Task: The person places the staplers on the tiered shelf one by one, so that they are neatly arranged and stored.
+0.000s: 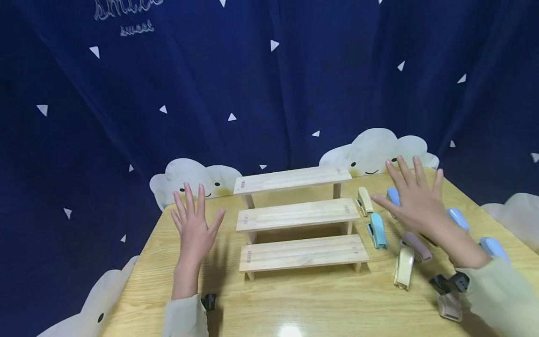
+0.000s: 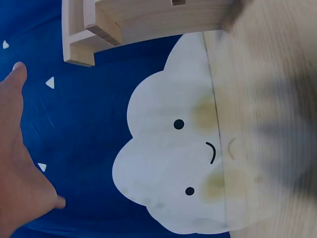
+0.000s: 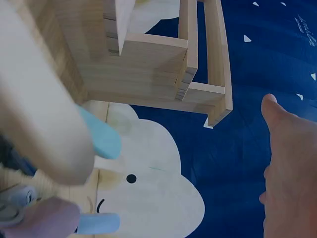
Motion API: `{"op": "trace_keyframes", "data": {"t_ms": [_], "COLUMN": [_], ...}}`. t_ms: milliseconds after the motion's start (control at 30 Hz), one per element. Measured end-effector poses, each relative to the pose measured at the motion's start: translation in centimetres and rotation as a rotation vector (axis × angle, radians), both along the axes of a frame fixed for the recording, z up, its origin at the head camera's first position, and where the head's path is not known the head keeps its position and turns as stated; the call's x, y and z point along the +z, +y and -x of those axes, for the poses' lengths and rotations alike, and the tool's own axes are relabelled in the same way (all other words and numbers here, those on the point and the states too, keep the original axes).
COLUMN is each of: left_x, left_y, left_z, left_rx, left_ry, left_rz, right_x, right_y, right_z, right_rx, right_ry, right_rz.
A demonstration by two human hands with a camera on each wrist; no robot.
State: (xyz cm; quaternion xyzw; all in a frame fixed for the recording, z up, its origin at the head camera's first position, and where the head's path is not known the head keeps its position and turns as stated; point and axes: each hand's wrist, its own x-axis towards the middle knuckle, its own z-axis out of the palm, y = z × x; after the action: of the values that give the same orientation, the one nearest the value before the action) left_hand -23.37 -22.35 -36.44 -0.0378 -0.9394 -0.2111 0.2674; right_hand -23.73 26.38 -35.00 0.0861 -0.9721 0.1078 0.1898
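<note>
Holding left hand raised beside tiered wooden stand, widely spread. Holding right hand likewise spread, above staplers on counter.

Glare on the table — soft shadows, wrist views partly blurred.

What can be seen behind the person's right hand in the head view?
Behind the right hand, a blue stapler, a white cloud and the wooden tabletop show in part. The hand covers some of each; whatever else lies directly behind it cannot be seen.
</note>
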Motion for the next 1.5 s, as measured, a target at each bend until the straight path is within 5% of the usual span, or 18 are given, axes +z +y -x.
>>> {"op": "trace_keyframes", "data": {"t_ms": [333, 700, 1100, 1500], "left_x": [-0.7, -2.8, -4.7, -5.3], "left_y": [-0.3, -0.6, -0.3, -0.2], "left_z": [-2.9, -4.7, -4.9, -4.1], "left_rx": [-0.178, -0.224, -0.293, -0.376], "left_ry": [-0.039, -0.19, -0.294, -0.451], "left_rz": [-0.136, -0.126, -0.091, -0.078], "right_x": [-1.0, -3.9, -7.0, -7.7], "right_y": [1.5, 2.5, 3.4, 2.9], "right_z": [-3.5, -6.8, -8.4, -9.0], "right_rx": [0.066, 0.166, 0.205, 0.202], "right_ry": [0.045, 0.051, 0.007, 0.051], "right_rz": [-0.002, 0.027, 0.018, -0.097]}}
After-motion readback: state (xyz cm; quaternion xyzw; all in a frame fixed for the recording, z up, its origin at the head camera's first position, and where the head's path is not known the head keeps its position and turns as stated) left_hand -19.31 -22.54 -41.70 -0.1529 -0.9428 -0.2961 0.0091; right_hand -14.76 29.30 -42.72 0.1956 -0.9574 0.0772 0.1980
